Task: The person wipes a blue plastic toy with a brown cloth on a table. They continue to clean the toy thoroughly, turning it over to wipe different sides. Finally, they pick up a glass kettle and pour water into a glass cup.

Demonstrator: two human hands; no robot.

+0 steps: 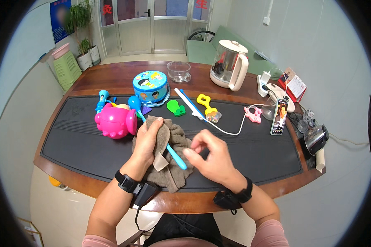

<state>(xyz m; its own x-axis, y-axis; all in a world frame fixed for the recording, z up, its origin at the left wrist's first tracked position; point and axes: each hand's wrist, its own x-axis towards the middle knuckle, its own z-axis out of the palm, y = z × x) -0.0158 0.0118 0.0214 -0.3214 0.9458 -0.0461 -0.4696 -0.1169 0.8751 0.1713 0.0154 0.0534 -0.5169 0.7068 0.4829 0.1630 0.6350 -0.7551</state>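
My left hand (146, 140) grips a brown-grey cloth (175, 132) wrapped around the shaft of a blue toy maraca (176, 156). The maraca's round head sticks out above the hand, and its handle end points down to the right. Part of the cloth lies bunched on the black tabletop pad. My right hand (211, 156) hovers just right of the handle end, fingers curled, holding nothing that I can see. A pink plastic toy (114, 121) sits left of my left hand, partly in front of a blue toy horn (103, 98).
Beyond my hands are a blue toy drum (151, 86), a green toy (175, 108), white and blue sticks (188, 103), a yellow rattle (207, 105) and a pink toy (253, 115). A glass cup (178, 71), an electric kettle (228, 65) and a cabled phone (279, 116) stand farther off.
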